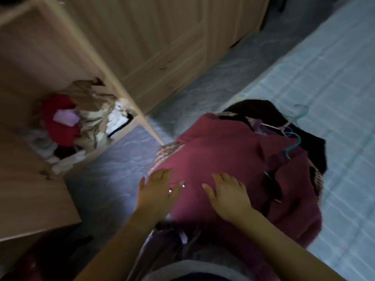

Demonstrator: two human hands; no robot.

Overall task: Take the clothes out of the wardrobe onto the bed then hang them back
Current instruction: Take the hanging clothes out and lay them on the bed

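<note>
A maroon garment (227,151) lies on top of a pile of clothes at the edge of the bed (324,82). Under it show a black garment (261,110) and a patterned one (168,151). Teal hangers (294,145) stick out of the pile on its right side. My left hand (158,189) rests flat on the maroon garment's near left edge, fingers apart. My right hand (227,195) lies flat on the same garment, fingers spread. Neither hand grips anything. The open wardrobe (113,63) stands to the left.
The wardrobe floor holds a heap of loose clothes (67,122), red, beige and white. A wardrobe door (30,199) hangs open at the lower left. Grey carpet (113,169) runs between wardrobe and bed. The view is dim and blurred.
</note>
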